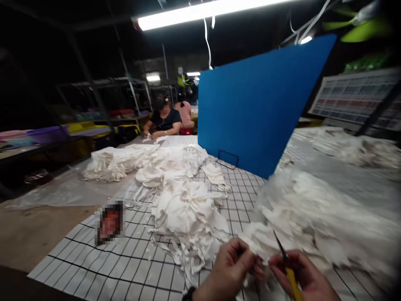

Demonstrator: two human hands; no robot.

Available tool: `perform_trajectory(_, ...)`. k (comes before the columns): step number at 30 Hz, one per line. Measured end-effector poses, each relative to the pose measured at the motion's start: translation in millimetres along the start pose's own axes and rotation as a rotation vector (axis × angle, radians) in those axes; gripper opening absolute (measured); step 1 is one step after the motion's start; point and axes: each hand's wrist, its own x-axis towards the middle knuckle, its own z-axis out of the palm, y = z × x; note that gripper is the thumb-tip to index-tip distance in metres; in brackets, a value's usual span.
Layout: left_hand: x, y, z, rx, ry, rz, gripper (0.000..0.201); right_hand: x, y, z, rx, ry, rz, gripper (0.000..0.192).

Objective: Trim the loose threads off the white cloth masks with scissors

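Observation:
My left hand (228,267) is at the bottom centre, fingers closed in a pinch on white cloth (255,236) whose gathered edge is blurred between both hands. To its right, my right hand (308,278) grips thread snips with a yellow handle (292,281). Their dark pointed blade (280,246) sticks up and away from me. The right fingertips are close to the cloth, though whether they touch it I cannot tell. Just beyond my left hand rises a pile of white cloth pieces (188,205) with loose strips hanging from it.
A black-and-white checked cloth (125,267) covers the table. A tall blue panel (253,104) stands ahead; plastic-wrapped white cloth (328,213) lies right. A stack of white pieces (108,163) sits farther left, near a pixelated patch. A person (167,121) works at the table's far end.

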Motion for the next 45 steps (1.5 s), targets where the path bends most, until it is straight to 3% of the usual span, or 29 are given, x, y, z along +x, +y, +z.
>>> perform_trajectory(2, -2.7, 7.9, 1.6, 0.037, 0.031, 0.001, 0.044, -7.2, -10.0, -11.6, -0.102, 0.033, 0.005, 0.040)
perform_trajectory(10, -6.3, 8.6, -0.6, 0.177, 0.005, 0.007, 0.028, -35.1, -58.9, -18.3, -0.507, -0.252, 0.084, 0.034)
perform_trajectory(20, -11.5, 7.2, -4.9, 0.420, -0.090, 0.135, 0.016, -37.7, -67.5, -14.7, -0.660, -0.254, 0.043, 0.038)
perform_trajectory(33, -16.5, 7.3, -6.6, 0.425, -0.159, 0.133, 0.015, -42.9, -71.2, -15.3, -0.699, -0.268, 0.022, 0.034)
perform_trajectory(45, -18.0, 11.5, -8.8, 0.403, -0.217, 0.101, 0.016, -43.6, -69.6, -17.4, -0.861, -0.242, -0.082, 0.029)
